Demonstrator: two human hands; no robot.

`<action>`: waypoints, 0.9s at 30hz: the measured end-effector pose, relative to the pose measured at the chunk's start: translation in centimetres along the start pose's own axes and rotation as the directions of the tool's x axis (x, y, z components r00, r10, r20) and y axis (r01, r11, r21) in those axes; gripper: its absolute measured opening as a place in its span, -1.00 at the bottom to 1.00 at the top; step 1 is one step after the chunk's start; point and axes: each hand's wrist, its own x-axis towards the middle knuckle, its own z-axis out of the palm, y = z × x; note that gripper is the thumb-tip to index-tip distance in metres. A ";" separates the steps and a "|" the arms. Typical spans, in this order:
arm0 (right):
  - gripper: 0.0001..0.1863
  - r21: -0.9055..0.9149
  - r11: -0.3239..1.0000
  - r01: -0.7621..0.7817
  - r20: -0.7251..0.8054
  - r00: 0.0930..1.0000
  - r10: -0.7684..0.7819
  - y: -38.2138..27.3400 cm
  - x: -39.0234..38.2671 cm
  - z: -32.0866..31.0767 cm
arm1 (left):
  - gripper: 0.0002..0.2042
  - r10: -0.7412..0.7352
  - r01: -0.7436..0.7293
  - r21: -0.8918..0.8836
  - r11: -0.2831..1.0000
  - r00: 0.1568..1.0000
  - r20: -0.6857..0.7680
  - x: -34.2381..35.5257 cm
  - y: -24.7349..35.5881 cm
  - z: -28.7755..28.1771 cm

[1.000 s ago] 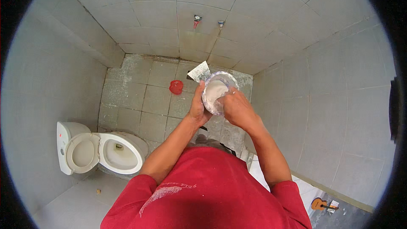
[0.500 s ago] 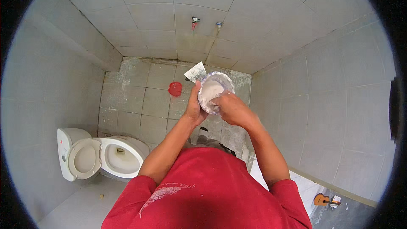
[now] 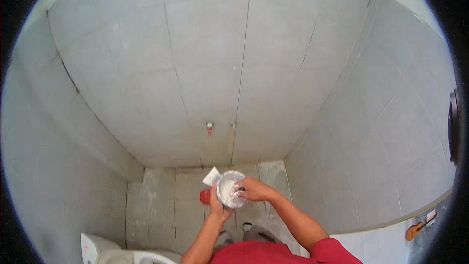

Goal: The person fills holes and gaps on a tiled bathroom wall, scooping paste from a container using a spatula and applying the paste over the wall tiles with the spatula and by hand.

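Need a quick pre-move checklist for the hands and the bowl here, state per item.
1. Left hand supports the white bowl from below: ok.
2. Right hand at the bowl's rim, fingers inside, coated in white paste: ok.
3. Bowl roughly level, no spill visible: ok.
4. How much paste is left in the bowl: cannot tell.
5. Floor below: red object and white sheet lie under the bowl, toilet at lower left: not ok, if clear footing is needed.
6. Wall valve open or closed: cannot tell.
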 end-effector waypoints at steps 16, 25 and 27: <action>-0.85 -0.051 0.911 0.410 -0.948 0.266 -0.173 -8.9 5.4 -43.9 | -0.24 0.287 -0.296 -0.065 0.953 0.949 -0.130 1.4 -4.2 2.8; -0.84 -0.561 0.824 0.076 -0.827 -0.099 -0.554 -14.3 9.6 -55.8 | -0.26 0.353 -0.397 -0.084 0.914 0.881 -0.315 2.8 -4.7 3.7; -0.86 -0.567 0.821 0.064 -0.823 -0.087 -0.562 -14.6 9.9 -56.2 | -0.25 0.355 -0.402 -0.099 0.910 0.881 -0.311 2.9 -4.4 3.5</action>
